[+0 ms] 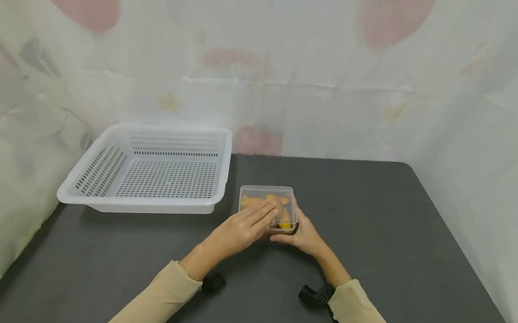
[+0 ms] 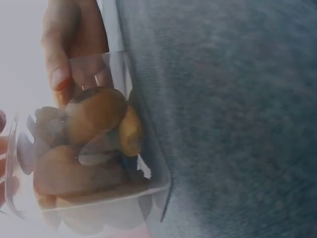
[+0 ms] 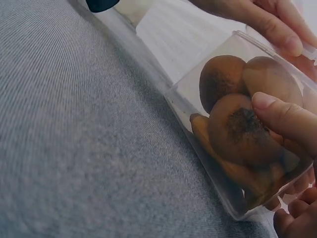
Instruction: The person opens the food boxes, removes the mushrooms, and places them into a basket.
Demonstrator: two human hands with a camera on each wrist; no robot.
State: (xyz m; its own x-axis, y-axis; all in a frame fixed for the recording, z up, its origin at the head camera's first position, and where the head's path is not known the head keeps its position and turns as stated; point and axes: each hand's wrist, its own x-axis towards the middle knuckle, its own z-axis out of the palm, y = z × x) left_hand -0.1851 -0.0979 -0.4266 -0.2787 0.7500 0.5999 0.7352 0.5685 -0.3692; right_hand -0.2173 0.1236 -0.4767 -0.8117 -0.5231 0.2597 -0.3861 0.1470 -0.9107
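A small clear plastic box [image 1: 267, 189] stands on the dark table right of the middle. Packed inside are several rounded brown pieces [image 3: 246, 130] with darker patches and a slender yellowish piece [image 2: 131, 133]. My left hand [image 1: 244, 226] lies over the top of the box with its fingers straight and together. On the right side, my right hand [image 1: 303, 236] grips the box, its thumb along the near wall. The right wrist view shows the right thumb [image 3: 285, 116] against the wall and the left hand [image 3: 267, 25] at the upper rim.
A white perforated basket [image 1: 141, 205] stands at the back left of the dark table [image 1: 397, 252], left of the box. Printed cloth sheets [image 1: 321, 120] hang behind the table and along both sides.
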